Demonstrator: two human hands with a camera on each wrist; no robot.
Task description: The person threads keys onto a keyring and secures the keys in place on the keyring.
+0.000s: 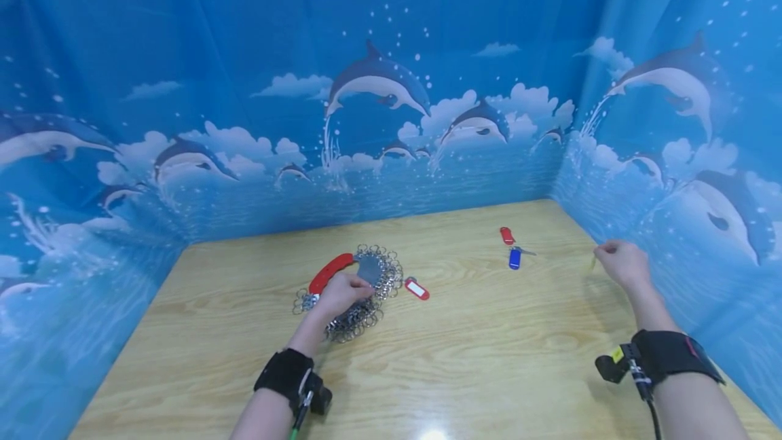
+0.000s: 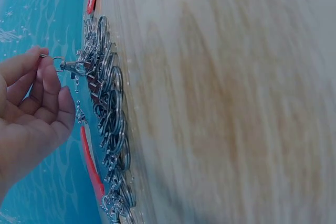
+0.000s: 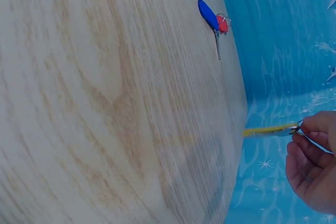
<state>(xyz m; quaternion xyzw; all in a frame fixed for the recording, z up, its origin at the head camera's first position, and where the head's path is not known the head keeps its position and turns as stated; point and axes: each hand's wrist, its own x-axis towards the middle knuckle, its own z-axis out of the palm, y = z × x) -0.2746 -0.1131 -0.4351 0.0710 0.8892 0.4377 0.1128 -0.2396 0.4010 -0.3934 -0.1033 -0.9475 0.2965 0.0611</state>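
Note:
My left hand (image 1: 344, 292) is over a pile of metal key rings (image 1: 391, 276) lying around a red curved piece (image 1: 330, 272). In the left wrist view its thumb and finger pinch a ring joined to a small metal clasp (image 2: 68, 66), lifted at the edge of the pile. Far to the right, my right hand (image 1: 624, 263) pinches the ring of a yellow key tag (image 3: 265, 130), which hangs above the table with a silvery key alongside. A red key tag with a white label (image 1: 418, 288) lies just right of the pile.
Towards the back right of the wooden table (image 1: 464, 358) lie a blue key tag (image 1: 515, 259) with a key and a red key tag (image 1: 507, 235). A blue dolphin-print curtain (image 1: 275, 202) stands behind the table and along its sides.

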